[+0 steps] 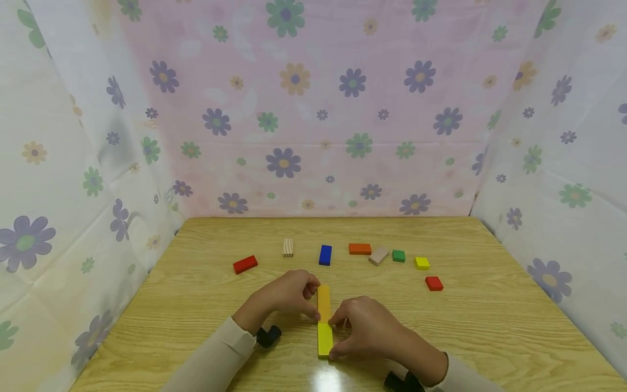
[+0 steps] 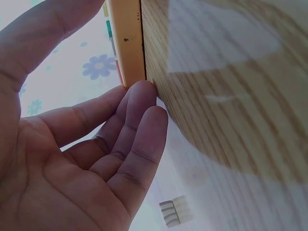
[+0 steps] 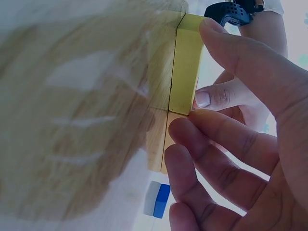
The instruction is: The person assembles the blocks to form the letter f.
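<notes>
Two blocks lie end to end on the wooden table, an orange block (image 1: 324,302) on the far side and a yellow block (image 1: 325,341) nearer the body. My left hand (image 1: 290,294) holds the orange block from its left side, index finger at the far end and thumb near the joint. With thumb and index finger at its two ends, my right hand (image 1: 368,331) grips the yellow block from the right. The right wrist view shows the yellow block (image 3: 186,67) meeting the orange one; the left wrist view shows the orange block's side (image 2: 129,43).
Across the table's far part (image 1: 220,234) lie a red block (image 1: 245,264), a striped wooden block (image 1: 288,247), a blue block (image 1: 325,255), an orange-red block (image 1: 360,249), a plain wooden block (image 1: 379,256), and small green (image 1: 399,256), yellow (image 1: 422,263) and red pieces (image 1: 434,283). Flowered cloth surrounds it.
</notes>
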### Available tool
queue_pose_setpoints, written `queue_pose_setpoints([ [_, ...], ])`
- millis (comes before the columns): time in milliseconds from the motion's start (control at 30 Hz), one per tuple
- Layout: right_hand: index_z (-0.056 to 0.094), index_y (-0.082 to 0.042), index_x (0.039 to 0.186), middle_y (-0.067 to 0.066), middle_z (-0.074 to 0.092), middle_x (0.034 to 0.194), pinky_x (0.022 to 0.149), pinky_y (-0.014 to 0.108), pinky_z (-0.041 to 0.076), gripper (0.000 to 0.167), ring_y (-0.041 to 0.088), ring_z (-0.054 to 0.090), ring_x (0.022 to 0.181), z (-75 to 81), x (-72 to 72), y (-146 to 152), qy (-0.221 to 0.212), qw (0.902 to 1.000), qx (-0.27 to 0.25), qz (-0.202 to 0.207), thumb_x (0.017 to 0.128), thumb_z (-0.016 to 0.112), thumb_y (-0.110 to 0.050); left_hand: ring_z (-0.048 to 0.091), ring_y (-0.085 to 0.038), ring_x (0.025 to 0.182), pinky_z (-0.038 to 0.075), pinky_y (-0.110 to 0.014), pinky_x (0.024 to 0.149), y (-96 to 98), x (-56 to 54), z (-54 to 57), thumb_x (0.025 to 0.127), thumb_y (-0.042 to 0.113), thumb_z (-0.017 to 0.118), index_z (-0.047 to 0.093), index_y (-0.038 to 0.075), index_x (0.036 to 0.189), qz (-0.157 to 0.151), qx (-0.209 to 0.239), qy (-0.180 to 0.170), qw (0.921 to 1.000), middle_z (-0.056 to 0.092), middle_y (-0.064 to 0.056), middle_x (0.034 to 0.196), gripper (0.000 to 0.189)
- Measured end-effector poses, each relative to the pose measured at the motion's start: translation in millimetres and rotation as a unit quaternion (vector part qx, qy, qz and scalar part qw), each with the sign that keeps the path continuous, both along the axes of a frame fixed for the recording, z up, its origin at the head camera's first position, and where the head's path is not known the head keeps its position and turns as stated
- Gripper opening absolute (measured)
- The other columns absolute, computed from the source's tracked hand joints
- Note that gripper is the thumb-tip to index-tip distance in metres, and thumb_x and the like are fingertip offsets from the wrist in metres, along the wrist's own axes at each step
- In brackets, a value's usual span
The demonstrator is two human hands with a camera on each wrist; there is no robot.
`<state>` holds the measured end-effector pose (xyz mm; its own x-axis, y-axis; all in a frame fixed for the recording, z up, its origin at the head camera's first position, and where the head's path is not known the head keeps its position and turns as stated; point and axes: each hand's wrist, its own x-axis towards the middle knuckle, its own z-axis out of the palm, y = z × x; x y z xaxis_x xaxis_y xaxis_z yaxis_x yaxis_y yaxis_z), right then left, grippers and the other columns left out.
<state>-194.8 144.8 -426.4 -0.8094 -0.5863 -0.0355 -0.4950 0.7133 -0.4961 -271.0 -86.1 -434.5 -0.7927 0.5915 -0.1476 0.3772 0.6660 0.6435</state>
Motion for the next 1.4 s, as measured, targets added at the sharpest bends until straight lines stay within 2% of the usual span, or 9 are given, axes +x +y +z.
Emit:
queue_pose_setpoints([
  [867,0.082,-0.019,0.109,-0.016,0.074,0.099,0.07,0.022,0.05,0.053,-0.002,0.059,0.081,0.2,-0.2,0.1,-0.008,1.0,0.002,0.001,0.07,0.092,-0.054,0.057,-0.013,0.089,0.052,-0.028,0.083,1.1,2.2,3.9,0.072,0.028,0.096,0.067,0.002,0.126,-0.002,-0.001,0.006,1.0,0.065,0.0,0.101,0.067],
  [1200,0.082,-0.018,0.11,-0.018,0.072,0.093,0.067,0.021,0.049,0.053,-0.002,0.058,0.076,-0.2,1.3,-0.1,-0.01,0.9999,0.002,0.002,0.071,0.091,-0.054,0.058,-0.016,0.091,0.052,-0.029,0.083,1.3,3.9,4.8,0.073,0.027,0.096,0.066,0.001,0.127,0.0,0.002,0.001,1.0,0.065,-0.001,0.102,0.068],
  [1400,0.082,-0.019,0.11,-0.02,0.07,0.088,0.065,0.021,0.048,0.054,-0.002,0.056,0.074,-0.2,1.4,0.8,-0.006,1.0,0.006,0.002,0.071,0.091,-0.054,0.057,-0.014,0.09,0.052,-0.028,0.082,1.5,4.1,4.4,0.073,0.027,0.096,0.067,0.002,0.127,0.0,-0.001,0.001,1.0,0.065,-0.001,0.102,0.066],
])
